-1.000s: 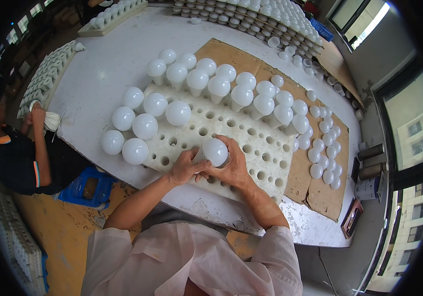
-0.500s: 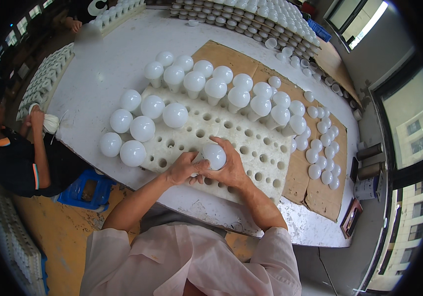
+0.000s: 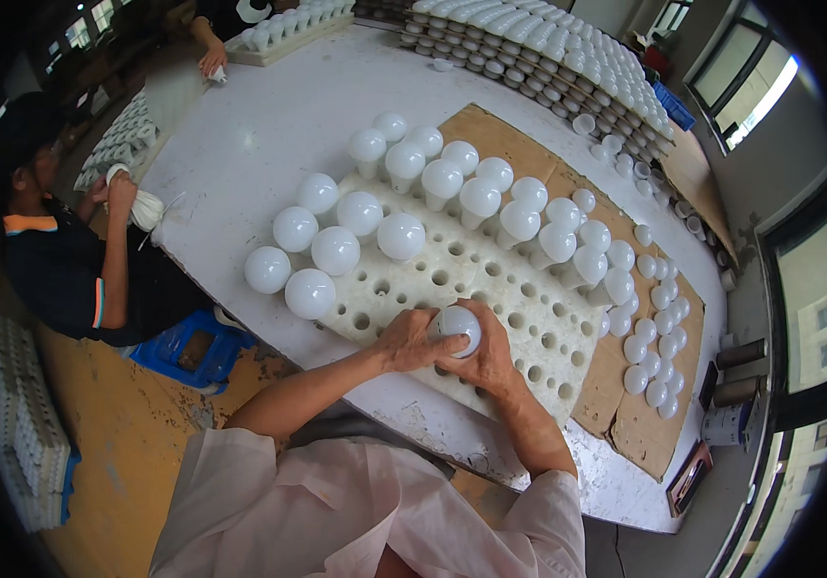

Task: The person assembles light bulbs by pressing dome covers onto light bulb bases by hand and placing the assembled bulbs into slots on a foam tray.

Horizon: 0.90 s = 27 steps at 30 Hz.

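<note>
A white light bulb [image 3: 456, 326] with a round glossy dome is held between both my hands, above the near side of a white foam tray [image 3: 404, 302] full of round holes. My left hand [image 3: 410, 341] closes on it from the left, its thumb across the bulb's near side. My right hand [image 3: 493, 353] wraps round its right and far sides. The lower part of the bulb is hidden by my fingers. Similar bulbs [image 3: 479, 197] stand upright in rows along the tray's far side. More bulbs [image 3: 335, 250] cluster at its left end.
Loose white domes [image 3: 646, 330] lie on a brown cardboard sheet [image 3: 595, 409] to the right. Stacked trays [image 3: 539, 91] of white parts stand at the back. At the left a person [image 3: 76, 241] holds a white cloth bundle [image 3: 147, 208], near a blue stool [image 3: 192, 352]. Another person's hand [image 3: 212, 60] rests farther back.
The whole view has swung, so the table and bulbs sit farther right and lower. My hands stay closed round the same bulb, with the left thumb slightly shifted on it.
</note>
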Motion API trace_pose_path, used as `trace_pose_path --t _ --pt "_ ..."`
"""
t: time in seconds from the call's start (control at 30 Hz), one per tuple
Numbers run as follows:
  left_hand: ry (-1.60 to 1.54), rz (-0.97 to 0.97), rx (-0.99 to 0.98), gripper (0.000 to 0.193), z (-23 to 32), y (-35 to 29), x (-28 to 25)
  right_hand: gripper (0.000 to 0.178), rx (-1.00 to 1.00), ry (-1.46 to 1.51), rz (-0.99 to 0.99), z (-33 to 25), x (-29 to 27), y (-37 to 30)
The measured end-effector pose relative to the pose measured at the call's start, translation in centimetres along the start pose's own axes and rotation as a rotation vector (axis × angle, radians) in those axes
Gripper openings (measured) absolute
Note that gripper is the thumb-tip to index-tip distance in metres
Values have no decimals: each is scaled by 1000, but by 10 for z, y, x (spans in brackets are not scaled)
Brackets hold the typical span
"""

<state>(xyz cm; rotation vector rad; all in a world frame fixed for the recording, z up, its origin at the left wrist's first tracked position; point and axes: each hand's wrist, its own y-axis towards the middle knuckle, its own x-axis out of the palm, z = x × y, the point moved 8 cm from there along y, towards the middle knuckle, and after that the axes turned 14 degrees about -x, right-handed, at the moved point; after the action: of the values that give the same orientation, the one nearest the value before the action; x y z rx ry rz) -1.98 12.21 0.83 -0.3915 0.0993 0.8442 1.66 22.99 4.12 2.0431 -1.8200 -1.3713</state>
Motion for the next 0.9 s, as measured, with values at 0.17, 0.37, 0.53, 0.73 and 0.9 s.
trace_pose_path --t 0.17,0.37,0.53,0.73,0.9 --pt "-26 13 26 79 -2 -5 6 76 -64 -69 -5 -12 1 -5" --pt "44 -29 160 78 4 -15 2 76 -249 -134 -15 -46 11 5" --pt "-64 -42 202 74 15 -28 -8 86 -239 -75 -18 -45 16 2" --pt "-67 28 283 67 -11 -17 -2 81 -267 -66 -20 -42 23 6" --pt "-291 109 147 48 -42 -12 -13 78 -43 82 -38 -20 19 14"
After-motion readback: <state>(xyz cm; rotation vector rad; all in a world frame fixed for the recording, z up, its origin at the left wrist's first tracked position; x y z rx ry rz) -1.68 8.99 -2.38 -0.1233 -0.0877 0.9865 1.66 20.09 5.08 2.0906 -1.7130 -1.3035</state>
